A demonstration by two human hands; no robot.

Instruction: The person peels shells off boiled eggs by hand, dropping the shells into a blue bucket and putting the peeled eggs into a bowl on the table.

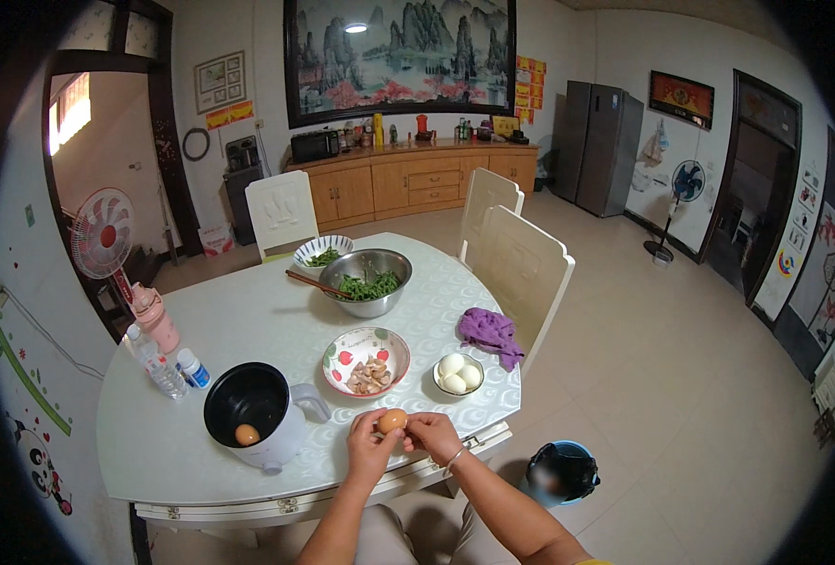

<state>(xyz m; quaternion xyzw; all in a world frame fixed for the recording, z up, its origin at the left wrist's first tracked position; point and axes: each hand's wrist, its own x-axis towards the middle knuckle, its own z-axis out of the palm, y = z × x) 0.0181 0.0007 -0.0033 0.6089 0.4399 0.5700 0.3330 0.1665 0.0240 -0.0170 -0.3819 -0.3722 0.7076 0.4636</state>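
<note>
Over the table's near edge, my left hand (370, 446) grips a brown egg (392, 421) between thumb and fingers. My right hand (433, 437) meets it from the other side, its fingertips pinched against the shell. Just beyond is a strawberry-patterned bowl (400, 369) with bits of eggshell (370, 375) in it. Peeled white eggs (453, 364) fill a small bowl (457, 394) to the right. On the left, a white electric pot (290, 438) with a black inside holds another brown egg (247, 434).
Farther back stand a steel bowl (392, 303) of chopped greens with chopsticks (316, 283) and a striped bowl (344, 245). A purple cloth (493, 334) lies by the right edge. Bottles, including a pink one (155, 320), line the left. A lined bin (582, 474) sits on the floor.
</note>
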